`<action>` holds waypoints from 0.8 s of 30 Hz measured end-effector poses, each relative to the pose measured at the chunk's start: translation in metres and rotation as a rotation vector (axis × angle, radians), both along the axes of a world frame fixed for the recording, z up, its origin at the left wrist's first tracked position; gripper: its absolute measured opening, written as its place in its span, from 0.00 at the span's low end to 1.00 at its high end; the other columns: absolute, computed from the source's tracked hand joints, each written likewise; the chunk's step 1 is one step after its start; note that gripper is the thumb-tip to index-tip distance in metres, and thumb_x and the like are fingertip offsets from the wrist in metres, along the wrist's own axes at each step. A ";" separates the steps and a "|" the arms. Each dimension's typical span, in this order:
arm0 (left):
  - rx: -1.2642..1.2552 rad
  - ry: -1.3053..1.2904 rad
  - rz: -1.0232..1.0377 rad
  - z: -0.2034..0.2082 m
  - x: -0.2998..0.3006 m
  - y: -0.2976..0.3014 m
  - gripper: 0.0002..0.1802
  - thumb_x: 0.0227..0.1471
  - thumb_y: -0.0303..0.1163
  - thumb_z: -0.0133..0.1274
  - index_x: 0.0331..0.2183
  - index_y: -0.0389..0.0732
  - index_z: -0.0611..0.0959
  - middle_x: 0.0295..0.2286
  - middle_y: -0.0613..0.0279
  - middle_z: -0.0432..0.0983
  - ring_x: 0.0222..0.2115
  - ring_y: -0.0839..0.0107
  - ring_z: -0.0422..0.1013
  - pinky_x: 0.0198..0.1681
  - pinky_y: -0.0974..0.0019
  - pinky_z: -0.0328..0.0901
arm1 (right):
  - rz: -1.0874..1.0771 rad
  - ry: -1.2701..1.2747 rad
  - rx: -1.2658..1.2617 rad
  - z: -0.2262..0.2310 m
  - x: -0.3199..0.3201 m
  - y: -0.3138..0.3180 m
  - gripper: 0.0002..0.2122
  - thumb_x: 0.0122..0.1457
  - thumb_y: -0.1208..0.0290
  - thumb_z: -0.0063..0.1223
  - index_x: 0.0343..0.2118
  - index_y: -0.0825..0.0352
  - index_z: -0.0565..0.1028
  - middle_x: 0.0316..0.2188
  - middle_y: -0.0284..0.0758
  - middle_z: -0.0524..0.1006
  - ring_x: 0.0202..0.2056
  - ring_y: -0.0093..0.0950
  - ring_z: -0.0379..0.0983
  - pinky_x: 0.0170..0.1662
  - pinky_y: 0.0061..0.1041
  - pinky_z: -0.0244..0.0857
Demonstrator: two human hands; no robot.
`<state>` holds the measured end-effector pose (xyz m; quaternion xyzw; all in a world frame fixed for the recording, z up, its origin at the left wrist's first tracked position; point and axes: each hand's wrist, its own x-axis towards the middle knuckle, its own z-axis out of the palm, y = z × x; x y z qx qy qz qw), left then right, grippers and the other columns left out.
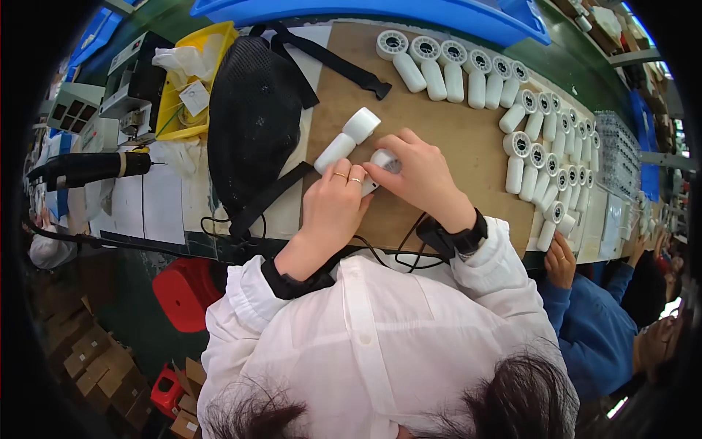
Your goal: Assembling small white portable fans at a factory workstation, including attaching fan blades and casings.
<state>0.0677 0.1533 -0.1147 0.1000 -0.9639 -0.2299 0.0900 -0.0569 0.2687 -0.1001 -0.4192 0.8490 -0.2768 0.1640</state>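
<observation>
Both hands grip one small white cylindrical part (382,162) just above the brown desk (453,139): the left hand (335,201), wearing rings, closes round its near end, and the right hand (420,175) pinches its far end with the fingertips. A second white cylinder (347,139) lies just beyond the hands, beside a black mesh bag (252,117). Rows of similar white cylinders (512,95) line the desk's far and right edges, well apart from the hands.

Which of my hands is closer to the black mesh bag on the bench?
Left. The left hand sits just right of the black mesh bag, close to its strap. The right hand is farther right, beyond the white cylindrical part that both hands hold.
</observation>
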 end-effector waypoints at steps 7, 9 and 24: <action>0.145 0.091 -0.110 -0.017 0.000 -0.005 0.19 0.36 0.31 0.60 0.32 0.37 0.72 0.28 0.58 0.67 0.32 0.60 0.68 0.30 0.62 0.65 | 0.051 -0.318 -0.229 -0.009 0.011 0.035 0.21 0.42 0.75 0.59 0.43 0.65 0.70 0.40 0.38 0.68 0.42 0.31 0.67 0.43 0.25 0.62; 0.161 0.057 -0.167 -0.019 -0.003 -0.006 0.19 0.37 0.32 0.60 0.33 0.37 0.72 0.28 0.58 0.67 0.32 0.60 0.68 0.30 0.62 0.65 | 0.023 -0.354 -0.255 -0.009 0.013 0.038 0.23 0.43 0.78 0.58 0.46 0.65 0.68 0.43 0.38 0.67 0.47 0.30 0.65 0.48 0.24 0.60; 0.253 -0.004 -0.139 -0.018 0.000 -0.004 0.19 0.41 0.36 0.57 0.34 0.36 0.73 0.26 0.57 0.68 0.30 0.62 0.68 0.31 0.63 0.64 | -0.121 -0.779 -0.330 -0.016 0.011 0.043 0.23 0.48 0.78 0.56 0.49 0.70 0.65 0.43 0.34 0.68 0.47 0.23 0.64 0.49 0.23 0.61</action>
